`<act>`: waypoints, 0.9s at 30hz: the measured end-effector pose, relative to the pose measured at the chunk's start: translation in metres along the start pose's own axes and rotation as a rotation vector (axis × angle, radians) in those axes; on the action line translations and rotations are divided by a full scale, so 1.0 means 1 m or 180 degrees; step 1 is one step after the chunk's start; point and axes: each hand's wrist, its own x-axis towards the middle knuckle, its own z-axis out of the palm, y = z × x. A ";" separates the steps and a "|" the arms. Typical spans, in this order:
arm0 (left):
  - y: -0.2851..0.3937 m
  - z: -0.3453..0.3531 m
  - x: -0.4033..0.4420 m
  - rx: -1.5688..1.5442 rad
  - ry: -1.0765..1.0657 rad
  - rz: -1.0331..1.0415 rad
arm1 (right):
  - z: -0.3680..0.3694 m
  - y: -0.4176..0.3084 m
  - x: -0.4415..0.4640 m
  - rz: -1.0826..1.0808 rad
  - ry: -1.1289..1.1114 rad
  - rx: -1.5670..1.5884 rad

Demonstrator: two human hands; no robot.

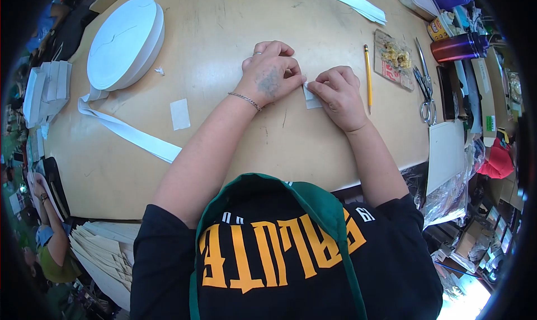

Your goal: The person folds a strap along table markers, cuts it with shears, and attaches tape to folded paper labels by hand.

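Observation:
In the middle of the table, my right hand (340, 98) has its thumb and fingers pinched on a small white rectangular piece (312, 100), which looks like cut strip or paper. Part of that piece is hidden under the fingertips. Close by on its left side is my left hand (269, 76), palm down, with its fingers curled. Its thumb tip comes right up to the piece's upper corner; whether it grips anything there is hidden. Another white rectangle (180, 114) lies flat on the table, left of my left forearm.
A large white roll (124, 43) sits at the upper left, its loose strip (137, 139) trailing toward my left forearm. White strips (349, 1) lie at the far edge. To the right are a pencil (368, 79), a stained block (394, 60), scissors (428, 90) and a purple bottle (460, 47).

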 end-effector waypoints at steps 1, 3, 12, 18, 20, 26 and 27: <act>0.001 0.000 0.001 -0.0019 -0.0005 -0.0023 | 0.000 0.001 0.000 -0.0017 -0.0006 -0.0025; 0.002 -0.001 0.003 0.0114 -0.0049 -0.0005 | 0.000 0.001 -0.001 -0.0012 -0.0035 -0.0008; -0.004 0.005 0.005 0.0420 0.0141 0.0874 | -0.001 0.001 -0.003 -0.0116 -0.0129 -0.0055; -0.004 0.008 0.002 0.0455 0.0265 0.0979 | -0.019 -0.003 -0.015 -0.0233 -0.0342 -0.0049; -0.005 0.010 0.001 0.0443 0.0301 0.1002 | -0.030 -0.008 -0.020 -0.0266 -0.0497 -0.0017; -0.005 0.010 0.000 0.0464 0.0316 0.0984 | -0.079 -0.031 -0.037 -0.0207 -0.1097 0.0353; -0.005 0.010 0.000 0.0479 0.0305 0.0968 | -0.091 -0.037 -0.040 -0.0144 -0.1180 0.0485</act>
